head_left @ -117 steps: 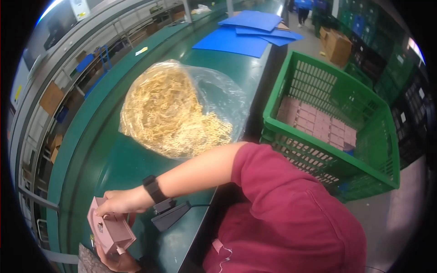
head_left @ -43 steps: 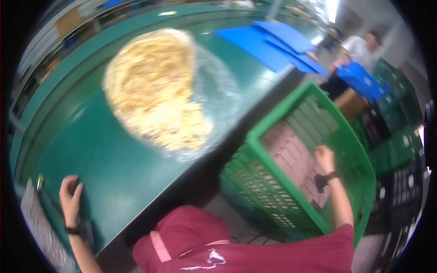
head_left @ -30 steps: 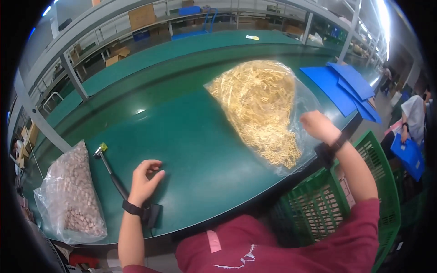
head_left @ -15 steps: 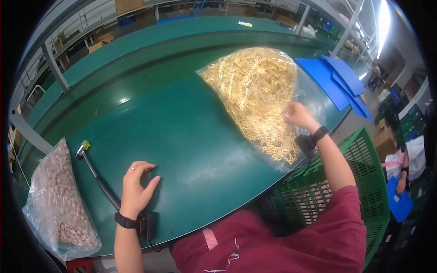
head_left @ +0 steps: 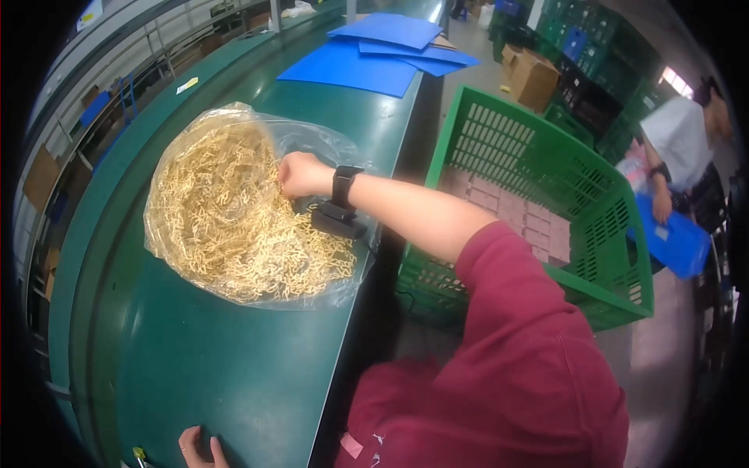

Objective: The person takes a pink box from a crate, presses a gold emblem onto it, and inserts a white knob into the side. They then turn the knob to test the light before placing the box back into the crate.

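The right hand [head_left: 300, 173], having left the far crate, is now closing on the clear bag of yellow pieces [head_left: 234, 210], while the left hand [head_left: 199, 446] is resting open on the near tabletop [head_left: 203, 366].

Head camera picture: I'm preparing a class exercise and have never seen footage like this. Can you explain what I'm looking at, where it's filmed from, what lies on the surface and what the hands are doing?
There is no machine here, only a person working with bare hands. The picture comes from a wide fisheye camera worn on the person's head and looking down, which is why straight edges bend near the rim. The dark red sleeve belongs to the wearer. The right hand, with a black wristband, reaches into a clear plastic bag full of small pale yellow pieces and looks closed on some of them. The left hand rests on the green table at the lower edge. Blue sheets lie farther along the table. Beside it stands a green crate holding flat pinkish boxes. At the right edge another person holds a blue tray.
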A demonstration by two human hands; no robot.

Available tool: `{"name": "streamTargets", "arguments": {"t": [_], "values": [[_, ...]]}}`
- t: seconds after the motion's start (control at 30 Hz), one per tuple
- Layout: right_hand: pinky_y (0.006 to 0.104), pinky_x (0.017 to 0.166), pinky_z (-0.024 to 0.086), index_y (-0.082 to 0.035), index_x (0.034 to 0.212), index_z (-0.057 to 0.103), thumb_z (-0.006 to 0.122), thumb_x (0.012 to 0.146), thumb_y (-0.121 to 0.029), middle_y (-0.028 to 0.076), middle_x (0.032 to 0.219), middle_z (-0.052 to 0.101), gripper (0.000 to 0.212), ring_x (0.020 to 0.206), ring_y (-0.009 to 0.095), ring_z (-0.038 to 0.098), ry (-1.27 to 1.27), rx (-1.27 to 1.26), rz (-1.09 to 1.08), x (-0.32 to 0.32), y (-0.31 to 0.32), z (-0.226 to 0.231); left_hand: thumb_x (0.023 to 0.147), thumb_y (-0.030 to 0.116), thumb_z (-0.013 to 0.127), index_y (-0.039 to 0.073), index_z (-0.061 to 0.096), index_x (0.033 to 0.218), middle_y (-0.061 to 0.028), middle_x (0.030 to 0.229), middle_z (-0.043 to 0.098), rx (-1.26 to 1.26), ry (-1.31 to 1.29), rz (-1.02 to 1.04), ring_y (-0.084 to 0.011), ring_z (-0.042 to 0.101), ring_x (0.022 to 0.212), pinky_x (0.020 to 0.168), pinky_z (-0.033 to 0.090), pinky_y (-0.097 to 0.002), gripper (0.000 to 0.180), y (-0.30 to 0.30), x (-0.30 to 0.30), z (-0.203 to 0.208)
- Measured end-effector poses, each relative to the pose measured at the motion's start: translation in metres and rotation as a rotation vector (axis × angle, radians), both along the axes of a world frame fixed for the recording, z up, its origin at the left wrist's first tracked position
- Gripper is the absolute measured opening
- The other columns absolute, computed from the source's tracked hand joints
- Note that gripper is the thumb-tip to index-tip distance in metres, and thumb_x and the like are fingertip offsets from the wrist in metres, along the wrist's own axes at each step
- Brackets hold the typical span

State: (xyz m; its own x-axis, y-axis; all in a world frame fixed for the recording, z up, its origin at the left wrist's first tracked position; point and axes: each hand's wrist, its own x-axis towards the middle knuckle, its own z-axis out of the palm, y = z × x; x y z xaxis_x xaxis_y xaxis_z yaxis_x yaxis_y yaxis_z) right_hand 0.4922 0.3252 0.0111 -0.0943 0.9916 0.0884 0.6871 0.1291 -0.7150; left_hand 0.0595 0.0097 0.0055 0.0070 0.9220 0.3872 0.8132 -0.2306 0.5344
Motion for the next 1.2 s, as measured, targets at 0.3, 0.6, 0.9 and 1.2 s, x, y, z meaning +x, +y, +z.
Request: {"name": "streamTargets", "arguments": {"t": [0.3, 0.6, 0.9, 1.2], "values": [[0.0288, 0.061, 0.052, 0.005, 0.101, 0.056, 0.066, 0.066, -0.005, 0.011, 0.083, 0.062, 0.038, 0.071, 0.018, 0.062, 0.229, -0.109, -0.011, 0.0, -0.013, 0.011, 0.074, -0.002, 0.059, -0.002, 0.055, 0.1, -0.0095, 0.103, 0.052, -0.167, -0.172, 0.047, -0.0189, 0.051, 0.098, 0.088, 0.041, -0.028, 0.026, -0.001, -0.002, -0.002], [0.0291, 0.067, 0.051, 0.005, 0.114, 0.05, 0.061, 0.071, 0.001, 0.013, 0.094, 0.058, 0.044, 0.08, 0.019, 0.061, 0.861, -0.01, -0.156, 0.005, -0.007, 0.027, 0.073, -0.002, 0.059, -0.001, 0.055, 0.097, -0.0097, 0.101, 0.052, -0.132, -0.168, 0.076, -0.0199, 0.052, 0.094, 0.083, 0.042, -0.0277, 0.025, -0.006, 0.001, 0.005], [0.0286, 0.068, 0.049, 0.005, 0.119, 0.047, 0.061, 0.074, 0.0, 0.013, 0.097, 0.057, 0.048, 0.078, 0.018, 0.059, 0.785, -0.033, -0.118, -0.006, 0.0, 0.022, 0.072, -0.001, 0.06, -0.001, 0.055, 0.096, -0.0104, 0.097, 0.055, -0.04, -0.132, 0.163, -0.0216, 0.054, 0.09, 0.075, 0.043, -0.0288, 0.025, 0.001, 0.001, 0.01], [0.0331, 0.093, 0.04, -0.004, 0.133, 0.037, 0.044, 0.095, -0.018, 0.009, 0.121, 0.053, 0.041, 0.109, 0.02, 0.051, 0.889, 0.073, 0.324, 0.105, 0.037, -0.003, 0.078, 0.016, 0.066, 0.003, 0.058, 0.103, -0.0154, 0.101, 0.06, 0.27, -0.068, 0.13, -0.0327, 0.056, 0.097, 0.085, 0.045, -0.0392, 0.029, -0.009, -0.028, 0.023]]}}
